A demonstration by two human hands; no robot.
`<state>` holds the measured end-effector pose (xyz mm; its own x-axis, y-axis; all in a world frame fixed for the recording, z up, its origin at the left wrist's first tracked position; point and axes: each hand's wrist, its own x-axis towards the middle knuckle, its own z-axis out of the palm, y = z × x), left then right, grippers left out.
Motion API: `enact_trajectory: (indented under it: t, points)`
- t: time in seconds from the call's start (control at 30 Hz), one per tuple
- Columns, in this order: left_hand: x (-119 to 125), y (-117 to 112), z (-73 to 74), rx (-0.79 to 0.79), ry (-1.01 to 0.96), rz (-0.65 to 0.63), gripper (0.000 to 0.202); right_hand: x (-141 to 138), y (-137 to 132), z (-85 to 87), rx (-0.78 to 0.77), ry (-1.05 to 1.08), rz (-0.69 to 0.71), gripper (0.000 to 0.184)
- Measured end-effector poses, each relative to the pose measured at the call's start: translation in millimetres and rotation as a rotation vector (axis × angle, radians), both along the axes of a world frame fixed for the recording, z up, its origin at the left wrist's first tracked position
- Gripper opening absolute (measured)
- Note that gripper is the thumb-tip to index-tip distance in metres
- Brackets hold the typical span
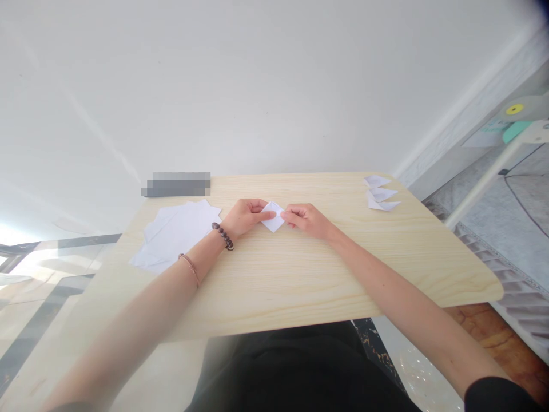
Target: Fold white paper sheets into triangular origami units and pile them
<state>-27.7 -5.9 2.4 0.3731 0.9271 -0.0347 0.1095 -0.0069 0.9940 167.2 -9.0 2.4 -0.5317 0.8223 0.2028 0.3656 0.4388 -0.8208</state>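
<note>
A small white folded paper [273,224], diamond-shaped from my view, is held over the middle of the table. My left hand [245,218] pinches its left side, the thumb lying across its face. At its right corner, my right hand [307,220] grips the edge between thumb and curled fingers. Beside my left wrist spreads a loose stack of white paper sheets [175,232]. Several folded paper pieces [381,200] with pointed ends lie at the far right of the table.
The light wooden table [291,286] has rounded corners and backs onto a white wall [266,86]. A dark blurred-out block [178,186] sits at the back left. To the right of the table rises a pale slanted pole [484,174].
</note>
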Motion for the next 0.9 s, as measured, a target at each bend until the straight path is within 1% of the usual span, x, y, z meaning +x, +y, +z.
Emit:
enact_trajectory:
  t: [0.1, 0.23, 0.37, 0.47, 0.6, 0.77, 0.9]
  points:
    - [0.0, -1.0, 1.9, -0.003, 0.012, 0.004, 0.034, 2.1, 0.6, 1.1, -0.009, 0.007, 0.028, 0.033]
    - [0.4, -2.3, 4.4, 0.018, 0.05, -0.025, 0.033, 2.4, -0.3, 1.0, -0.034, -0.008, 0.052, 0.033]
    - [0.8, -1.9, 3.2, 0.075, 0.111, 0.014, 0.034, 0.0, -2.0, 0.1, -0.014, -0.051, 0.068, 0.033]
    - [0.6, -1.0, 1.3, 0.077, 0.14, 0.028, 0.036, -1.6, -2.7, -0.4, 0.02, -0.066, 0.061, 0.031]
    - [1.2, -1.7, 2.1, 0.07, 0.124, 0.065, 0.04, -2.0, -2.5, -1.2, 0.051, -0.059, 0.031, 0.028]
    - [2.8, -4.3, 4.1, 0.016, 0.077, -0.009, 0.042, -2.1, -2.4, -3.7, 0.115, -0.038, -0.069, 0.029]
    - [3.7, -4.9, 3.9, 0.017, 0.09, 0.01, 0.038, -2.4, -4.1, -3.2, 0.107, -0.066, -0.048, 0.03]
